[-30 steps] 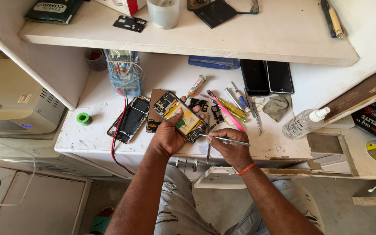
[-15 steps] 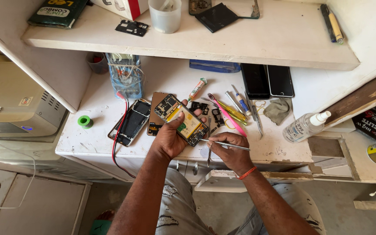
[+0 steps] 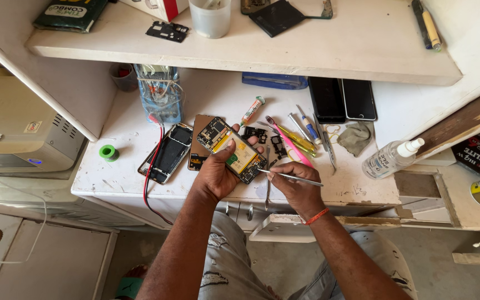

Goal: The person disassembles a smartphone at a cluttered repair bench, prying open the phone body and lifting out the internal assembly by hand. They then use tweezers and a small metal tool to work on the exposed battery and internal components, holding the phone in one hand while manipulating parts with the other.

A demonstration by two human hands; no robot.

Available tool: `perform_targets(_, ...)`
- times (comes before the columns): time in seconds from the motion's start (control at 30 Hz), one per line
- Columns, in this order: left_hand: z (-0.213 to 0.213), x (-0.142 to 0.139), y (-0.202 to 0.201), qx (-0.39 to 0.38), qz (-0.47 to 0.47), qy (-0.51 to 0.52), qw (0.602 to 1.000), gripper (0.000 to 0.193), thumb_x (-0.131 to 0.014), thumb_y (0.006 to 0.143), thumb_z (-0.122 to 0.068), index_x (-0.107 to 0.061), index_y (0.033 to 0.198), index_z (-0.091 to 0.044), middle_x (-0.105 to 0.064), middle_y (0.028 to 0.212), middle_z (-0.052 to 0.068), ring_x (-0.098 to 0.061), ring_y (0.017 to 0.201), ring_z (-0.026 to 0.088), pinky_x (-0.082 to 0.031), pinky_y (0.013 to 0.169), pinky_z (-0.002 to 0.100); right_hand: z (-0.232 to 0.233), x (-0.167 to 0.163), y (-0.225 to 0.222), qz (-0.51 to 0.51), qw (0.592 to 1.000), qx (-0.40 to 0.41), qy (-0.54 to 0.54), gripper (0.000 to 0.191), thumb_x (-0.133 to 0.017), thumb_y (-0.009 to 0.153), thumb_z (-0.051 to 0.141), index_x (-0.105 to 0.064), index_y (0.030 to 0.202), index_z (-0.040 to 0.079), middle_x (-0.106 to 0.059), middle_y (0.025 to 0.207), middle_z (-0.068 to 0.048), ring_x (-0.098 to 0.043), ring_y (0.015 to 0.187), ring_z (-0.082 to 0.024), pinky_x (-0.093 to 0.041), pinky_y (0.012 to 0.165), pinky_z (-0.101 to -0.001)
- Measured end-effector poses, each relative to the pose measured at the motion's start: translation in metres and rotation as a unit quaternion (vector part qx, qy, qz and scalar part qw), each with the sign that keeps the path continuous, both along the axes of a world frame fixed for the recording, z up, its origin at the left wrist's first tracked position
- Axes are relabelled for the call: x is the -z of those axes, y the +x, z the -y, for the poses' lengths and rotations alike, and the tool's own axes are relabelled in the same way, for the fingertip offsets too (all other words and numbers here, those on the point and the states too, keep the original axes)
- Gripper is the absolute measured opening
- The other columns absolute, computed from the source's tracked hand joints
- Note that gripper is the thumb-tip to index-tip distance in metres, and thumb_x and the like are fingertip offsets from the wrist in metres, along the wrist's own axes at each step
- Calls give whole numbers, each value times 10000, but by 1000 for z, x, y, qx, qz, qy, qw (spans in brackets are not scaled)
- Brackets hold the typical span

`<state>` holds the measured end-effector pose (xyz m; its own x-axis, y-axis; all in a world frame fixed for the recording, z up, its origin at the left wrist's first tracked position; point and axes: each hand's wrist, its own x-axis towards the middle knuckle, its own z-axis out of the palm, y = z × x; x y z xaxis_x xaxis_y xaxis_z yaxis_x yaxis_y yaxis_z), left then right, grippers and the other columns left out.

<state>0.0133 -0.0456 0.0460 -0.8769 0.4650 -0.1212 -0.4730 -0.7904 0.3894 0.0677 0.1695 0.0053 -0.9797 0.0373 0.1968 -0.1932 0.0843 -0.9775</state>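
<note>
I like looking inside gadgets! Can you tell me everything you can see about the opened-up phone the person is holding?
The opened phone has its back cover off, showing a yellow battery in the middle, dark circuit boards at both ends and a small green patch. It is tilted above the white workbench. The left hand grips it from below, and the right hand touches thin metal tweezers to its lower edge.
</note>
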Motion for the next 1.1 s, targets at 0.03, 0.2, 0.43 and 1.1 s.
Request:
perform_targets(0.03, 1, 0, 0, 0, -2, -2, 1000, 437, -412, 1082, -228, -423, 1519, -223, -633, 1344, 212, -620, 1244, 422, -538, 1038, 586, 1, 0, 0, 7, 1000, 2, -11, 114, -809, 868, 24, -773, 976, 17, -783, 924, -40, -693, 835, -56, -571, 756, -219)
perform_targets(0.2, 1, -1, 0, 3, -2, 1, 1000, 430, -415, 1082, -226, -428, 1512, -226, -632, 1344, 207, -618, 1246, 424, -533, 1047, 585, 0, 0, 0, 0, 1000, 2, -15, 111, -810, 875, 27, -773, 979, 11, -781, 934, -52, -686, 842, -58, -568, 760, -217)
perform_targets(0.43, 1, 0, 0, 3, -4, 0, 1000, 433, -414, 1084, -219, -425, 1517, -227, -633, 1345, 209, -614, 1252, 423, -528, 1050, 587, 1, 0, 0, -32, 999, 4, 27, 122, -807, 878, 48, -768, 989, 15, -783, 931, -48, -695, 838, -58, -575, 755, -216)
perform_targets(1.1, 1, -4, 1, 4, 1, -13, 1000, 443, -408, 1084, -245, -421, 1527, -228, -639, 1342, 205, -621, 1244, 411, -545, 1027, 584, 4, -6, 3, -17, 1000, 2, 22, 167, -824, 872, 74, -780, 1022, 14, -792, 954, -58, -708, 873, -72, -589, 777, -228)
